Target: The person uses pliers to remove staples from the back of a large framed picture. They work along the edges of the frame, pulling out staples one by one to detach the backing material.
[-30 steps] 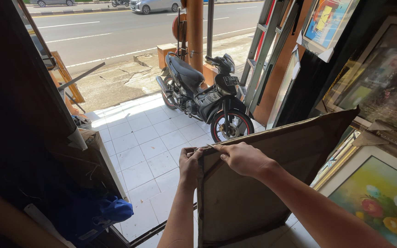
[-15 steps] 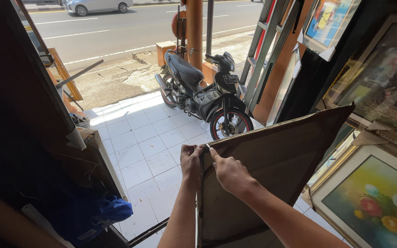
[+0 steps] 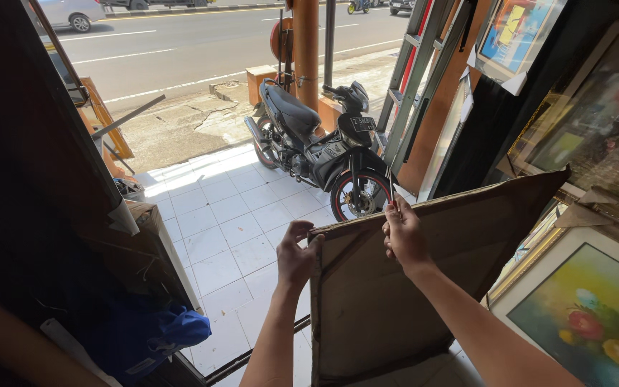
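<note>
Gripping the brown-backed frame [image 3: 410, 287] at its upper left corner with my left hand [image 3: 296, 252], I pinch something thin at the top edge with my right hand [image 3: 404, 235]; next, I judge, comes steady pulling along that edge

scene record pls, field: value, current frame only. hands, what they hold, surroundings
left hand: grips the upper left corner of the brown panel
right hand: on the panel's top edge, fingers pinched; whether they hold something thin cannot be told
panel: plain brown back faces the camera, upright, tilted
behind panel: black motorcycle parked on white floor tiles
right side: framed flower painting, more framed pictures above it
near the motorcycle: metal ladder
lower left: blue cloth
background: road with a car
</note>
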